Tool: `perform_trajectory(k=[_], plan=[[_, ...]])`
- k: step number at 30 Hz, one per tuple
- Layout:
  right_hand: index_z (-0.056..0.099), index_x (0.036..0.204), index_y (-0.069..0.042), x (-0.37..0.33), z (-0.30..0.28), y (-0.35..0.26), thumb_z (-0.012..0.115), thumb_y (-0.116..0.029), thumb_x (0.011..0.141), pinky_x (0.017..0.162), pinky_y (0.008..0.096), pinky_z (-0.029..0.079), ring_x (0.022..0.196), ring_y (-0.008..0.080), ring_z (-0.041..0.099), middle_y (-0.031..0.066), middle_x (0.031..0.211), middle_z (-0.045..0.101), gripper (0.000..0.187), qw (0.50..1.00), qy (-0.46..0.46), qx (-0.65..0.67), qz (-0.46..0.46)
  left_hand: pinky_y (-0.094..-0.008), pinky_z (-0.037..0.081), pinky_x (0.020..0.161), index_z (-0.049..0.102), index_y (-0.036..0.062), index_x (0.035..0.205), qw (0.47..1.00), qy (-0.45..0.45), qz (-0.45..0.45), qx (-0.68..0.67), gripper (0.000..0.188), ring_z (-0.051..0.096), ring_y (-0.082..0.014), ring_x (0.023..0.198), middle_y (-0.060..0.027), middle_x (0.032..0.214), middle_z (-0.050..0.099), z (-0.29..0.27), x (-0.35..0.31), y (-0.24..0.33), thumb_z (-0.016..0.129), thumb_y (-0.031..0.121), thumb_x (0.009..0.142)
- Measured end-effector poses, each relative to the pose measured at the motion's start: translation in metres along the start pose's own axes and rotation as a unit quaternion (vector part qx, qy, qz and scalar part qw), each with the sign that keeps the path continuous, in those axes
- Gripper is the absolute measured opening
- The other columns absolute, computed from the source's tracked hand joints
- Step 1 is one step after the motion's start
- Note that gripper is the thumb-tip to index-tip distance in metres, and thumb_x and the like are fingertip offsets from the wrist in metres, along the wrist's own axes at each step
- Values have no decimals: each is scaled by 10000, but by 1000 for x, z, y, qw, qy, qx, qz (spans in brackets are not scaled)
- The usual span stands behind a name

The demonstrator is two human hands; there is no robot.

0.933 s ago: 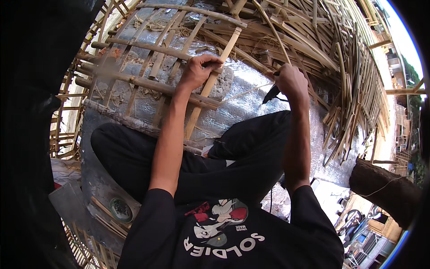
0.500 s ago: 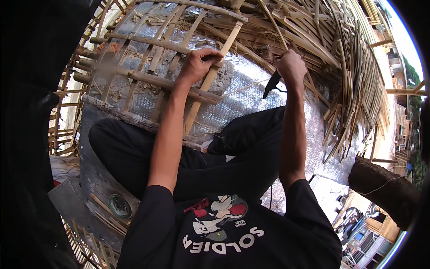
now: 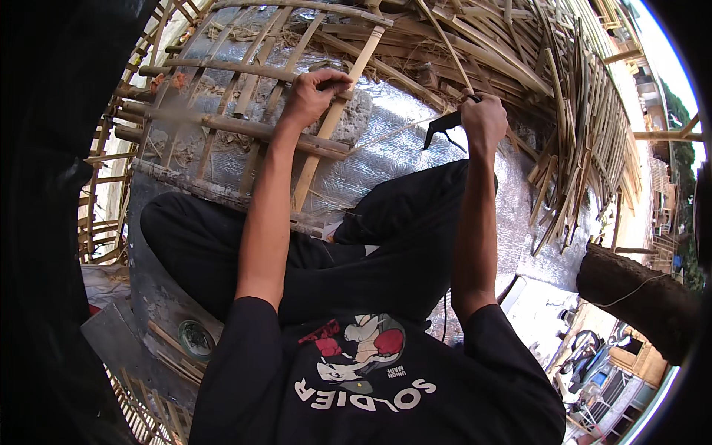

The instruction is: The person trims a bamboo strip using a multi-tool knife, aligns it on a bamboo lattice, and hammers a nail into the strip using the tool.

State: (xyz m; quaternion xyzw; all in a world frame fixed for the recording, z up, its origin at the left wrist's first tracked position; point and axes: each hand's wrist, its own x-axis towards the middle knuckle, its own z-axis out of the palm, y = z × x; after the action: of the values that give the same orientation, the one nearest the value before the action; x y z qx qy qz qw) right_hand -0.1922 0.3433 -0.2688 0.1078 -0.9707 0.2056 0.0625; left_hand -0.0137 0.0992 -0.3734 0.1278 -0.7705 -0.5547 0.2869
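My left hand is pinched at the crossing of a round bamboo pole and a pale flat bamboo strip; what lies between the fingertips is too small to make out. The strip runs slantwise across the poles of a bamboo lattice frame. To the right, my right hand is closed around a black angled tool whose bent end points left, with a thin dark loop beneath it; its exact kind does not show. A thin pale strand stretches between the frame and the tool.
A heap of split bamboo strips lies at the far right, on silvery foil sheeting. My crossed legs are close below the frame. A thick dark log lies at right; a small green dish sits at lower left.
The black tool has tilted from pointing down to pointing more to the left, in my right hand. My left hand stays at the same crossing. The whole view has shifted slightly.
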Motion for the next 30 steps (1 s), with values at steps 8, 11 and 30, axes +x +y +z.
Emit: perform_trajectory(k=[8, 11, 30], plan=[[734, 987, 4, -6, 67, 61, 594, -406, 1002, 603, 426, 448, 603, 358, 599, 223, 688, 645, 432, 981, -34, 182, -62, -280, 556, 797, 759, 47, 1023, 1000, -10, 4, -29, 137, 714, -128, 891, -63, 949, 764, 4, -1, -6, 737, 83, 892], [718, 1028, 11, -1, 72, 68, 571, -421, 1013, 674, 458, 465, 716, 398, 640, 268, 779, 658, 457, 986, -53, 148, -58, -265, 537, 820, 758, 44, 1028, 1000, -6, -12, -1, 133, 688, -103, 899, -42, 966, 755, 3, -1, -3, 734, 79, 902], [694, 1053, 41, -28, 67, 72, 584, -353, 1026, 573, 382, 479, 562, 165, 578, 114, 711, 641, 410, 952, -276, 101, -80, -284, 550, 795, 765, 51, 1007, 1000, 0, 12, -15, 132, 702, -135, 880, -54, 950, 757, 3, -1, -1, 752, 101, 886]])
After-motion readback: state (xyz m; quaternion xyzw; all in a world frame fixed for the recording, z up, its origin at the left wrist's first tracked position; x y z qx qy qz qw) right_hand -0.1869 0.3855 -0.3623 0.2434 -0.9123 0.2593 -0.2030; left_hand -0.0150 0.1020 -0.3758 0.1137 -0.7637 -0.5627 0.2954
